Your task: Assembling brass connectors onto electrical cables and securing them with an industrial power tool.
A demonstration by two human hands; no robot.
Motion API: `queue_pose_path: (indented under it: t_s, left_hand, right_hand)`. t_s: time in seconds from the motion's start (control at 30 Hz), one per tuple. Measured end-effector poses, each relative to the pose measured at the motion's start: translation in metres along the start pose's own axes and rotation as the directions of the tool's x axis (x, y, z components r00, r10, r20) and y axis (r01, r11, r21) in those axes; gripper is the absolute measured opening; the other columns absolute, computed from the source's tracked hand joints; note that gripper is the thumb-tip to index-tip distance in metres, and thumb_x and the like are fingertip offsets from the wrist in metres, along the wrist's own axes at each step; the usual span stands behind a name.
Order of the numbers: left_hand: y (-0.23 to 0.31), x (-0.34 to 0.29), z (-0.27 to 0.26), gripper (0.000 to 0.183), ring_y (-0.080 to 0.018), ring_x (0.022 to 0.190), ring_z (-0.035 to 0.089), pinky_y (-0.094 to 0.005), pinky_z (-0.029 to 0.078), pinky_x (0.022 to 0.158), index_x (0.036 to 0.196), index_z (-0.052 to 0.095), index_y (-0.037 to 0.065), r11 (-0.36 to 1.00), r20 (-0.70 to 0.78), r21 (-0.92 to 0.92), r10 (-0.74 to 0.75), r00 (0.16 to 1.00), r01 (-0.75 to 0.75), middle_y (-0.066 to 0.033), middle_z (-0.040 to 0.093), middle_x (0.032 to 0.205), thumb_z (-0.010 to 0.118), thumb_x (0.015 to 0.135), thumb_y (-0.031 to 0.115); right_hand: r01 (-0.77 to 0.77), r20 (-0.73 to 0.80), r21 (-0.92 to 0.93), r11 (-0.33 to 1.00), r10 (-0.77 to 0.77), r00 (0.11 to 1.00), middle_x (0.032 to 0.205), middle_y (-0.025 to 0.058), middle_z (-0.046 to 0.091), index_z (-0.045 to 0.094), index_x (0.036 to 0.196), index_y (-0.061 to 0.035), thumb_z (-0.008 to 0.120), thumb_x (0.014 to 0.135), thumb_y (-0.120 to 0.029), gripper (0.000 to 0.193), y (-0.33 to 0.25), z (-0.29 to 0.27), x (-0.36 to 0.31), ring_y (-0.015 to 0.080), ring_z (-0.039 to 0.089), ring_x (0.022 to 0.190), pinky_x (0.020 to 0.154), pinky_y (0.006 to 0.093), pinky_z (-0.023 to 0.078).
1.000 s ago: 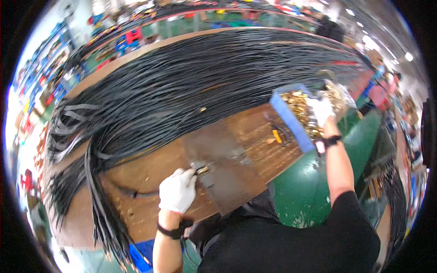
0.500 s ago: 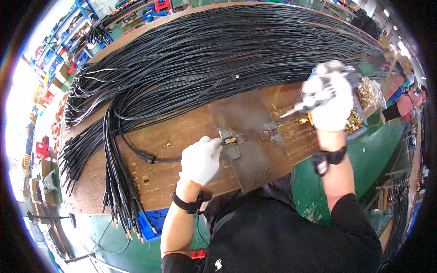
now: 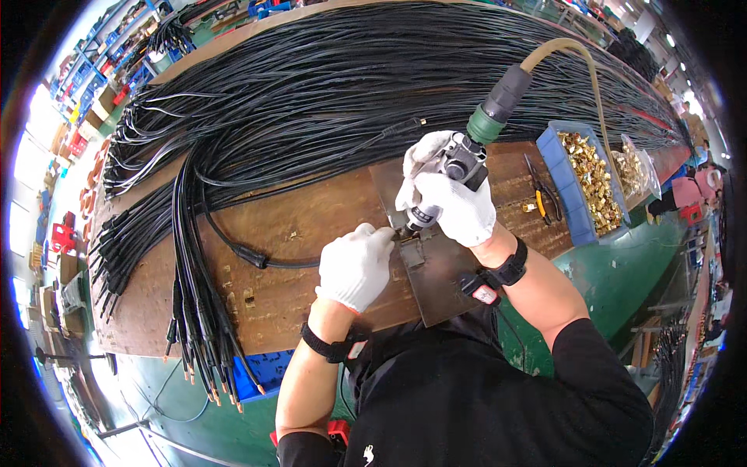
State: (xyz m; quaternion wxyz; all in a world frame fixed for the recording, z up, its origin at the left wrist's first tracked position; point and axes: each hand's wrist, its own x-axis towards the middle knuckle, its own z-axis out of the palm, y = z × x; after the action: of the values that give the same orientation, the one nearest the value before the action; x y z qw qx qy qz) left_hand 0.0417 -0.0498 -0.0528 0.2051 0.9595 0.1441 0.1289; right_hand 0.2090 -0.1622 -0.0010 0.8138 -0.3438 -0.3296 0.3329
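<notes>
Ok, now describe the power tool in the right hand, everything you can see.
The power tool is long and straight-bodied: a dark grey rear end, a green collar, a black-and-silver middle and a pale, metallic-looking nose. A beige hose arcs from its rear. The white-gloved right hand wraps its middle, hiding part of it. It slants, nose down toward the fingertips of the left hand over the metal plate. Whether its tip touches anything, or it is running, I cannot tell.

White-gloved hands (image 3: 355, 266); black-and-green tool (image 3: 499, 103); black cable (image 3: 292, 265); blue bin (image 3: 565, 183).
</notes>
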Motion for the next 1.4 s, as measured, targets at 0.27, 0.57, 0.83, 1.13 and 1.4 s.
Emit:
queue_pose_path:
  t_s: [0.27,0.57,0.83,1.13,1.4]
  left_hand:
    - [0.001,0.002,-0.002,0.019,-0.0380,0.086,0.073,-0.0478,0.058,0.076,0.112,0.077,0.016,1.000,0.024,0.004,-0.013,1.000,0.012,-0.0132,0.072,0.095,0.067,0.099,0.023]
    - [0.002,0.001,-0.001,0.015,-0.0366,0.087,0.075,-0.0478,0.059,0.074,0.108,0.076,0.015,1.000,0.004,0.009,0.007,1.000,-0.007,-0.0126,0.073,0.096,0.066,0.099,0.022]
    - [-0.004,-0.001,0.003,0.015,-0.0382,0.084,0.075,-0.0497,0.059,0.071,0.104,0.075,0.012,0.999,0.013,0.050,0.013,1.000,-0.014,-0.0145,0.074,0.096,0.066,0.097,0.022]
    - [-0.002,0.001,0.006,0.014,-0.0369,0.084,0.074,-0.0490,0.059,0.073,0.106,0.076,0.014,1.000,-0.034,0.012,0.021,0.999,-0.020,-0.0138,0.073,0.095,0.067,0.096,0.021]
    - [0.000,0.001,0.005,0.017,-0.0344,0.085,0.074,-0.0472,0.059,0.074,0.110,0.078,0.015,0.999,-0.069,-0.016,0.043,0.997,-0.045,-0.0111,0.073,0.093,0.069,0.096,0.020]
  right_hand:
    - [0.013,-0.003,-0.066,0.998,-0.013,1.000,0.104,0.0087,0.070,0.063,0.121,-0.0033,0.076,0.090,0.004,0.034,-0.009,0.008,-0.001,0.0193,0.073,0.080,0.072,0.0348,0.063]
    - [-0.057,0.027,-0.144,0.988,0.061,0.998,0.104,0.0063,0.072,0.067,0.119,-0.0043,0.079,0.089,0.001,0.033,-0.011,0.006,0.000,0.0157,0.072,0.085,0.076,0.0320,0.061]
    - [0.070,0.601,-0.534,0.843,0.320,0.732,0.101,0.0051,0.070,0.071,0.095,-0.0083,0.081,0.080,-0.003,0.020,-0.014,0.002,0.035,0.0187,0.068,0.096,0.087,0.0343,0.057]
    - [-0.022,0.378,-0.431,0.902,0.203,0.903,0.099,-0.0007,0.070,0.071,0.106,-0.0075,0.084,0.085,-0.009,0.025,-0.018,0.011,0.024,0.0110,0.065,0.093,0.089,0.0306,0.054]
    - [-0.123,-0.049,-0.460,0.880,0.113,0.992,0.096,-0.0031,0.066,0.066,0.109,-0.0092,0.085,0.091,-0.005,0.026,-0.018,0.030,-0.004,0.0057,0.060,0.086,0.080,0.0259,0.052]
